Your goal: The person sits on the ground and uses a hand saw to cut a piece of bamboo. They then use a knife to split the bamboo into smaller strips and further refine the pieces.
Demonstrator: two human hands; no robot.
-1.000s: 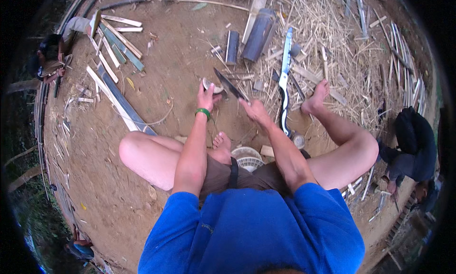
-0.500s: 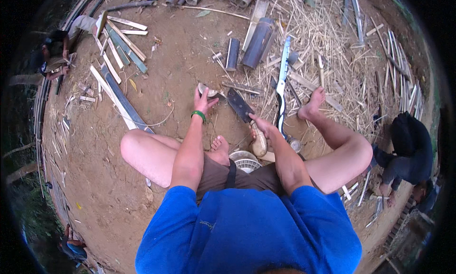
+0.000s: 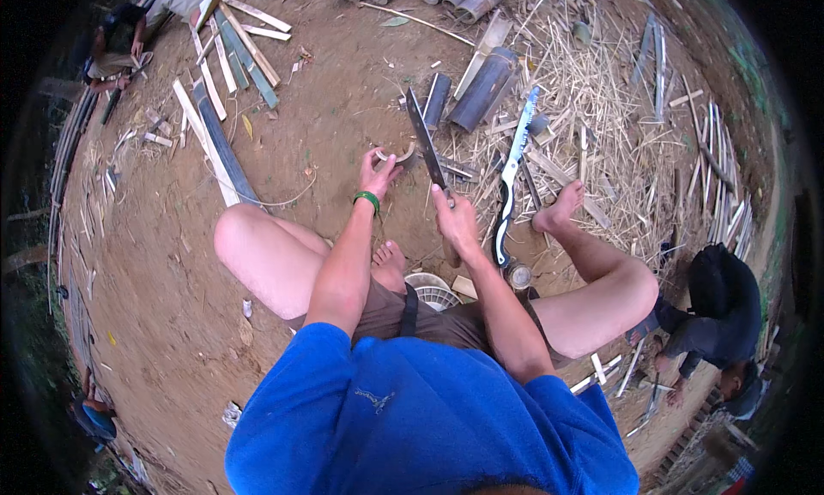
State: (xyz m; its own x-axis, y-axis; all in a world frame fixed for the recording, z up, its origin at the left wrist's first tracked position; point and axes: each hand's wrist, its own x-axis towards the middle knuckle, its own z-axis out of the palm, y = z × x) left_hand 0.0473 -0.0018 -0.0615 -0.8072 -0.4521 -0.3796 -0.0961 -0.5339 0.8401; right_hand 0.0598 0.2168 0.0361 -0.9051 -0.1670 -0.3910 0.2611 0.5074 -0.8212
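My left hand [image 3: 380,172], with a green band at its wrist, is closed on a short curved bamboo piece [image 3: 407,156]. Its cut end shows as a pale arc between thumb and fingers. In my right hand [image 3: 457,220] is a machete [image 3: 422,133]; my fingers wrap its handle, and the long dark blade points away from me. The blade stands just right of the bamboo piece, seen nearly edge-on; whether they touch I cannot tell. To the right of my right hand a white-and-black handsaw [image 3: 512,165] lies on the ground.
Dark bamboo sections [image 3: 485,89] lie ahead, with shavings [image 3: 584,100] spread to their right. Split bamboo strips [image 3: 225,143] rest at the left. A round pale slotted object [image 3: 436,291] sits between my legs. People crouch at far left [image 3: 116,53] and right [image 3: 725,298].
My right hand has raised the machete and turned its blade from flat-on to nearly edge-on. My left hand has shifted slightly, still holding the bamboo piece. The view has moved a little.
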